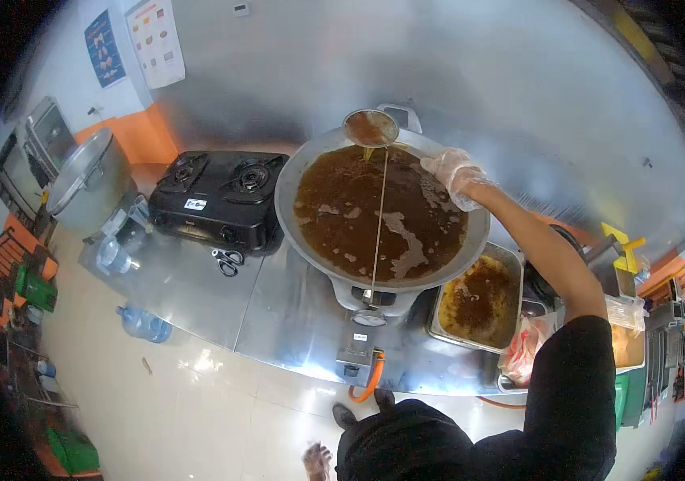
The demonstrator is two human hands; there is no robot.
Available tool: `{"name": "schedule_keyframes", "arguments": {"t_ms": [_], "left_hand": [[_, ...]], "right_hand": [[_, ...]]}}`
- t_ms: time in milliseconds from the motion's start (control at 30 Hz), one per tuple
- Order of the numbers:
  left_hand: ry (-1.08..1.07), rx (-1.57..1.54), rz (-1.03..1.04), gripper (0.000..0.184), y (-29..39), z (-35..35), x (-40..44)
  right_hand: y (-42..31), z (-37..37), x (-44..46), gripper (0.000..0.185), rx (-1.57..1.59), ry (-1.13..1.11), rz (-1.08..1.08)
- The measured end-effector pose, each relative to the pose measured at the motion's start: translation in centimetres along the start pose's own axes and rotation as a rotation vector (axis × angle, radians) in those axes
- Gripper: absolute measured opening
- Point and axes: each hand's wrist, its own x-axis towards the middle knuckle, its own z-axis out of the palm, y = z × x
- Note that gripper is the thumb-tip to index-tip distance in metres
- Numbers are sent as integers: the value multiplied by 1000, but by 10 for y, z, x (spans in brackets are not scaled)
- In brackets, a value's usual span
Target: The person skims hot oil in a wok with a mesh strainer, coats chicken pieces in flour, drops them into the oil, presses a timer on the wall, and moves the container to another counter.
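A large metal wok (288,210) holds dark brown oil (342,208) with patches of foam. At its back rim, a round skimmer (370,128) has liquid running down from its bowl. Its long thin handle crosses above the oil to the front rim. My right hand (453,172), in a clear plastic glove, is over the wok's right rim with the fingers curled; what they hold, if anything, is hidden. Low in view, my left hand (317,461) hangs beside my body, away from the counter, gloved, fingers apart, with nothing visible in it.
A black two-burner stove (218,200) and scissors (228,262) are left of the wok. To its right is a metal tray (436,325) of brown, foamy liquid, near a plastic bag (528,353). A big pot (90,180) stands far left; a water jug (145,324) is below the counter edge.
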Motion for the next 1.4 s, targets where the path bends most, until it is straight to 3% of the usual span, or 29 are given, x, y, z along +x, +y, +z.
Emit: {"name": "schedule_keyframes", "arguments": {"t_ms": [67,133,267,400,467,533,633,833,933,1000,1133,1200,1267,1333,1400], "left_hand": [[0,257,115,26,69,88,-41],[-106,530,186,27,98,125,-36],[-330,686,360,31,168,238,-91],[-393,791,425,34,185,297,-96],[-440,819,449,36,183,308,-86],[-486,781,476,35,180,315,-79],[-548,620,521,32,177,324,-75],[-486,1032,612,32,165,324,-50],[-575,984,716,24,155,319,-40],[-562,1035,697,24,144,315,-25],[-572,1087,672,22,128,303,3],[-583,1186,1001,21,120,295,12],[-586,1271,1140,21,123,294,9],[-587,1345,1084,22,133,303,-2],[-550,1030,896,23,121,306,1]], "right_hand": [[0,-17,-6,50,-59,-2,33],[17,-18,3,45,-63,-3,52],[51,-31,-4,39,-77,11,-1],[67,-60,-30,52,-73,6,-7],[66,-76,-53,51,-115,-38,12],[129,-71,-38,49,-196,-78,-160],[124,-100,-74,41,-213,-139,-76],[98,-154,-118,38,-242,-175,-133],[82,-180,-108,37,-542,-252,-134],[110,-195,-65,36,-700,-245,-87],[61,-201,-31,33,-881,-72,-76],[59,-185,2,32,-955,-8,-157],[42,-167,7,33,-953,-23,-221],[25,-148,17,31,-945,-50,-255],[10,-126,20,30,-911,-122,-269]]}}
